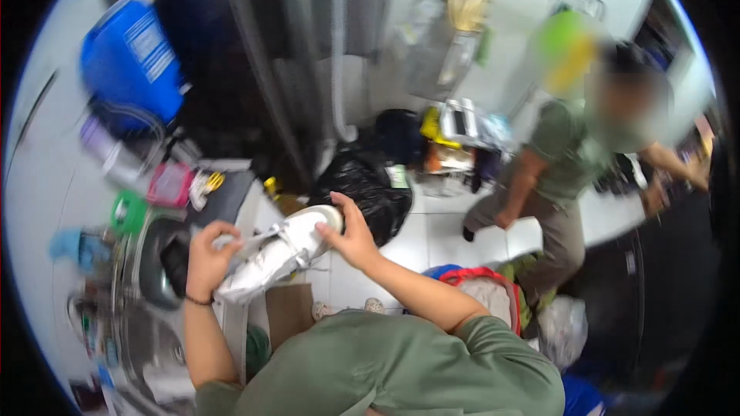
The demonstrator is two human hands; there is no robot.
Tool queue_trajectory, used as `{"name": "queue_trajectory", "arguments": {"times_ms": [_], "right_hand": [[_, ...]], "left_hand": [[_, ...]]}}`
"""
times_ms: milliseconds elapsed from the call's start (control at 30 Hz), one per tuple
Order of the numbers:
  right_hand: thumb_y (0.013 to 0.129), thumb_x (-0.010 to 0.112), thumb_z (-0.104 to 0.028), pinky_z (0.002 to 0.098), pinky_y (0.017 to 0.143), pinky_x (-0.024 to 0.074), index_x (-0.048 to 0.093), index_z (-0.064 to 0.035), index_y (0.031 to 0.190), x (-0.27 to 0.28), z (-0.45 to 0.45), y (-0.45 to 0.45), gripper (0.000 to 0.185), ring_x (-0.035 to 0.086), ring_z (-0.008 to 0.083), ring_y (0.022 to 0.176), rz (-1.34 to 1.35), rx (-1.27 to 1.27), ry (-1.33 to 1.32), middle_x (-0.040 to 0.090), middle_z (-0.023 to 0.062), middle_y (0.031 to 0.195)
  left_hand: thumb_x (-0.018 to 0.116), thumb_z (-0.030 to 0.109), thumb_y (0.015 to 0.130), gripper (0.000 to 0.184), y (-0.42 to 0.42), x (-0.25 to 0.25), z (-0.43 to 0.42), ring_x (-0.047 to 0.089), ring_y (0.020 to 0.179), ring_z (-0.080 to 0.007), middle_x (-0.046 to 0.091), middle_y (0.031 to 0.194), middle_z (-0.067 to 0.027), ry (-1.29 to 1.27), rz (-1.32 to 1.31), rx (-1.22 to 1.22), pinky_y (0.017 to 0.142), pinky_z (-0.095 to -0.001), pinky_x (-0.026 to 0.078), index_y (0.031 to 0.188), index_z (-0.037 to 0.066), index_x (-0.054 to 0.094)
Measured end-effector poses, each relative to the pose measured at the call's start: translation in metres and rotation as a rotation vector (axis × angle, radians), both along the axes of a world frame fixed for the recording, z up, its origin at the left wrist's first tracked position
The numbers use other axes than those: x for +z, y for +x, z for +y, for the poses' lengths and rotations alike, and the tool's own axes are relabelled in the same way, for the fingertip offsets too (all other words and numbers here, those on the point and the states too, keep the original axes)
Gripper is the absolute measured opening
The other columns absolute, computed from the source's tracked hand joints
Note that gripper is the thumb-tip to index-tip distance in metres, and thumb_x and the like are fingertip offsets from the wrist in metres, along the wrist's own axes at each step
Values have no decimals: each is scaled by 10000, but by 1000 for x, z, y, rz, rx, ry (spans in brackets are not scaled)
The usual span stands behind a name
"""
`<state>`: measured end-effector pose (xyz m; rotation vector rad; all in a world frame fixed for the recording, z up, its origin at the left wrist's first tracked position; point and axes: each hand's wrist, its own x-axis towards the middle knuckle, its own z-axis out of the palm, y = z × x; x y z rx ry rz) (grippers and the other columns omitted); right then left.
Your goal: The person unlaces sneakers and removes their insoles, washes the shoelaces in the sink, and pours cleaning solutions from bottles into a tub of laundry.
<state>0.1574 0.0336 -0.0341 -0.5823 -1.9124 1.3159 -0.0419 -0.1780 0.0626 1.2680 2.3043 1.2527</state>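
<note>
A white shoe [285,256] is held up in front of my body, tilted, with its heel end toward the right. The fingers of my right hand [348,233] are closed on that end. On the other side, my left hand [213,253] pinches a pale strip, perhaps a lace or strap, beside the shoe. Loose whitish material hangs at the lower left end of the shoe; blur hides its details.
A metal sink [158,258] lies at the left, with a pink container [169,184] and a green one [129,212]. A black bag [362,189] sits ahead on the floor. Another person [555,154] stands at the right, near a red-rimmed basket [509,281].
</note>
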Motion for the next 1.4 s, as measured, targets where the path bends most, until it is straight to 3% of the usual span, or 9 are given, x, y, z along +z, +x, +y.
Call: {"name": "queue_trajectory", "arguments": {"times_ms": [200, 467, 533, 600, 633, 733, 933, 1267, 1400], "right_hand": [[910, 730, -391, 297, 629, 538, 546, 28, 1251, -27, -55, -55, 570, 650, 161, 770, -254, 383, -423, 679, 134, 992], [872, 778, -337, 295, 547, 505, 470, 17, 1226, -72, -143, -135, 587, 629, 172, 730, -312, 287, -658, 640, 130, 954], [859, 782, -353, 321, 552, 529, 470, 4, 1233, -139, -142, -156, 604, 649, 200, 735, -218, 234, -378, 646, 173, 1009], [849, 783, -361, 356, 705, 558, 457, 17, 1292, -115, -131, -152, 668, 665, 255, 846, -373, 292, -446, 644, 197, 1040], [826, 772, -400, 419, 990, 467, 441, 63, 1305, -89, -130, -146, 744, 604, 374, 1121, -432, 306, -329, 607, 271, 1213], [836, 750, -340, 496, 1064, 342, 448, -37, 1398, -60, -128, -139, 706, 474, 391, 1284, -172, 227, 385, 518, 212, 1373], [853, 668, -196, 418, 896, 386, 754, -190, 925, -6, -136, -184, 113, 628, 187, 908, -78, 728, 956, 726, -42, 888], [778, 694, -227, 416, 872, 411, 735, -146, 784, 14, -116, -229, 91, 639, 195, 842, 97, 1124, 1327, 693, 7, 805], [773, 704, -219, 417, 921, 418, 705, -111, 792, -25, -107, -235, 110, 657, 228, 830, -151, 617, 690, 678, 54, 817]], "left_hand": [[781, 52, 744, 196, -47, 29, -56, 657, 884, -176, 702, 897, -76, -213, 58, -10, 829, -325, 506, 902, 6, 673], [845, 232, 675, 453, -90, 19, -84, 640, 1080, -314, 665, 1160, -122, -475, 599, 360, 923, -458, 493, 1090, 132, 695], [816, 223, 712, 415, -69, 14, -84, 585, 1186, -359, 639, 1267, -117, -710, 341, 363, 988, -473, 471, 1103, 125, 714], [820, 201, 705, 382, -67, -52, -105, 515, 1291, -361, 611, 1337, -81, -439, 698, 401, 1044, -507, 428, 1073, 139, 736], [817, 173, 696, 388, -48, -51, -98, 452, 1357, -362, 576, 1394, -70, -410, 765, 524, 1075, -541, 392, 1077, 159, 743], [793, 131, 692, 376, -41, -69, -102, 423, 1383, -363, 539, 1437, -92, -310, 794, 594, 1092, -550, 364, 1064, 160, 750], [754, 184, 745, 314, -40, -71, -103, 435, 1370, -372, 514, 1471, -95, -399, 949, 575, 1079, -582, 347, 1058, 160, 760], [631, 161, 814, 105, -36, -112, -108, 604, 846, -181, 585, 758, 3, -107, 973, 472, 1108, -471, 304, 913, 155, 662], [667, 201, 768, 65, -29, -93, -115, 611, 854, -204, 600, 749, -19, -188, 900, 357, 1146, -499, 280, 788, 140, 659]]}}
